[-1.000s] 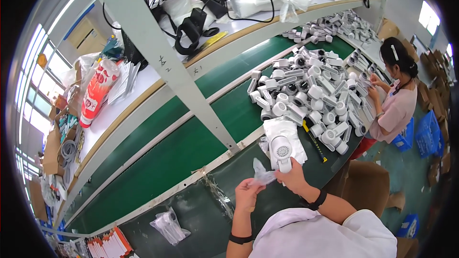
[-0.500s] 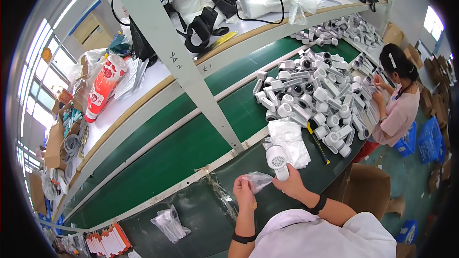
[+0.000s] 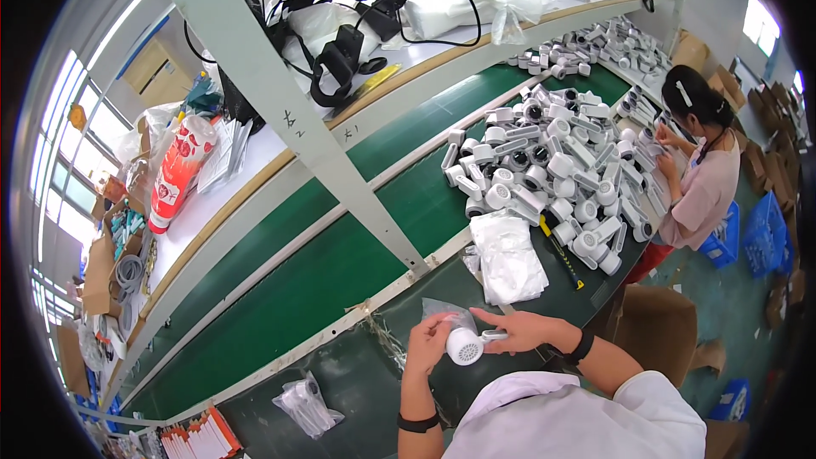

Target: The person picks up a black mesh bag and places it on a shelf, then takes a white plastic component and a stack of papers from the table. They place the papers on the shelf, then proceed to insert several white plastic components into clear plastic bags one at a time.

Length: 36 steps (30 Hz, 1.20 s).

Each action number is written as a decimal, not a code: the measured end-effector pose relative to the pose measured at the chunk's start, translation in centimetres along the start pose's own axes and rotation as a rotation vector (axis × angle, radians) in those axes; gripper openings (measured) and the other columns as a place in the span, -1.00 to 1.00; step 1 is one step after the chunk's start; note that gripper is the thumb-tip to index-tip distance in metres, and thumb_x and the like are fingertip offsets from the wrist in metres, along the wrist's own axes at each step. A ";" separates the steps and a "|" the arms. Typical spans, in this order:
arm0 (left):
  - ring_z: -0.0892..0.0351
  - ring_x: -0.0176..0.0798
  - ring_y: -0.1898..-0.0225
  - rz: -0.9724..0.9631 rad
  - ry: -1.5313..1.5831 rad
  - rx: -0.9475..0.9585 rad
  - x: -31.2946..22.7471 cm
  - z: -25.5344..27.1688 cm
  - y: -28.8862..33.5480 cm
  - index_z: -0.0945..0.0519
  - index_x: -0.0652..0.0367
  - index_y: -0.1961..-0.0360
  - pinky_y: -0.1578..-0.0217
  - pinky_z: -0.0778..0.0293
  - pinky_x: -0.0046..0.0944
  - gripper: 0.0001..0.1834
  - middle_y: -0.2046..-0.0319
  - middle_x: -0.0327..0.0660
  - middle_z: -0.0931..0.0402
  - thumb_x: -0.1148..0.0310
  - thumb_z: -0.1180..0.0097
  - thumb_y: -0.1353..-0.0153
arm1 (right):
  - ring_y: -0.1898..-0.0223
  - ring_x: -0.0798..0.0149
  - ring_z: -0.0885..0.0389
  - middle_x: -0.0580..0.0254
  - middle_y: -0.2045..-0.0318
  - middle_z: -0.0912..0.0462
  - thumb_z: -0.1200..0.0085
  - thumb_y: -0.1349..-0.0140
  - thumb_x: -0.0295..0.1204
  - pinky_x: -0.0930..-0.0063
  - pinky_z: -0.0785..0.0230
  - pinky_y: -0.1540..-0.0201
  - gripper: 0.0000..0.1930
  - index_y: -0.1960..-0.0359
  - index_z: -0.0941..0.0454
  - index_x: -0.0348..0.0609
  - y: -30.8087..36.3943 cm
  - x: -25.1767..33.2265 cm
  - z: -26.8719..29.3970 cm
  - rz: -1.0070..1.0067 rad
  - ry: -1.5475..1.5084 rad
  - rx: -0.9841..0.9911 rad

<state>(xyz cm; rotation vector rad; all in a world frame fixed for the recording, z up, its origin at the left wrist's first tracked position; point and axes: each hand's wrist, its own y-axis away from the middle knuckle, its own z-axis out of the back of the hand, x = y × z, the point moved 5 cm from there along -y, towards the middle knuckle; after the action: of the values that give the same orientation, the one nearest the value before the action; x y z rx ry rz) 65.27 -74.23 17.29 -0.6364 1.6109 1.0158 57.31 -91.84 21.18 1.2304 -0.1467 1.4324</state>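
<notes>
A white handheld fan (image 3: 465,346) with a round grille head is in my right hand (image 3: 523,331), closed round its handle; the head points left, toward my left hand. My left hand (image 3: 428,342) pinches a clear plastic bag (image 3: 449,312), which sits just behind the fan head. Its fingertips are partly hidden by the bag and the fan. Beyond my hands lies a stack of white plastic bags (image 3: 508,259). A bagged fan (image 3: 308,405) rests on the dark green worktop (image 3: 365,391) to the left.
A large pile of fans (image 3: 552,153) covers the bench at the far right, with a yellow and black tool (image 3: 561,252) at its near edge. A co-worker (image 3: 701,170) sits beyond it. A metal post (image 3: 289,110) and a loaded shelf (image 3: 246,183) stand ahead. Orange-edged cards (image 3: 201,438) lie lower left.
My right hand has lowered the fan and turned its head toward the left. My left hand and the clear bag have come close to it. The view has shifted slightly.
</notes>
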 end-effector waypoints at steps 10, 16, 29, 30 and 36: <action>-0.55 -0.41 0.31 -0.335 -0.401 -0.037 -4.3 0.2 1.8 -0.63 0.24 0.18 0.28 -0.44 -0.43 -0.81 0.19 -0.20 -0.59 0.45 -0.07 -0.21 | 0.53 0.46 -0.56 0.30 0.39 -0.62 -0.03 -0.25 -0.12 0.57 -0.47 0.41 -0.38 -0.33 -0.19 0.07 -2.5 -1.6 -1.7 -0.054 -0.496 -0.030; -0.54 -0.15 0.49 -0.550 -0.817 -0.200 -5.0 -2.8 2.5 -0.66 0.10 0.28 0.41 -0.49 -0.25 -0.84 0.13 -0.16 -0.53 0.38 -0.21 -0.07 | 0.56 0.42 -0.59 0.26 0.35 -0.62 -0.01 -0.26 -0.15 0.52 -0.47 0.51 -0.40 -0.33 -0.17 0.14 -2.9 -1.0 -2.1 -0.187 -0.400 -0.207; -0.55 -0.13 0.42 -0.573 -0.582 -0.254 -1.7 -2.8 2.7 -0.58 0.20 0.23 0.37 -0.48 -0.28 -0.77 0.28 -0.10 -0.49 0.61 -0.14 -0.03 | 0.52 0.27 -0.60 0.15 0.27 -0.58 0.06 -0.34 -0.23 0.42 -0.50 0.56 -0.42 -0.33 0.01 0.06 -4.5 -2.5 -3.5 -0.038 -1.308 -0.111; -0.55 -0.13 0.42 -0.574 -0.582 -0.254 -1.7 -2.7 2.8 -0.58 0.20 0.23 0.37 -0.48 -0.28 -0.77 0.28 -0.10 -0.49 0.61 -0.14 -0.03 | 0.52 0.28 -0.61 0.16 0.27 -0.56 0.09 -0.36 -0.23 0.41 -0.51 0.56 -0.49 -0.29 -0.06 0.05 -4.7 -2.6 -3.6 -0.042 -1.325 -0.100; -0.54 -0.32 0.40 -0.355 -0.351 -0.063 -1.7 -3.3 3.1 -0.58 0.28 0.33 0.35 -0.46 -0.37 -0.86 0.40 -0.16 -0.52 0.59 -0.20 -0.03 | 0.32 0.30 -0.62 0.19 0.17 -0.55 0.12 -0.35 -0.33 0.41 -0.54 0.36 -0.61 -0.17 -0.23 -0.11 -6.2 -3.6 -4.1 0.004 -1.488 -0.221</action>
<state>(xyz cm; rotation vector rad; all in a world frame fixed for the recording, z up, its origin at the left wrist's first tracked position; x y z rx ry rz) 61.51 -75.71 20.00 -0.7126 1.1166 0.8602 58.93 -89.45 13.44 1.8438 -1.2521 0.2157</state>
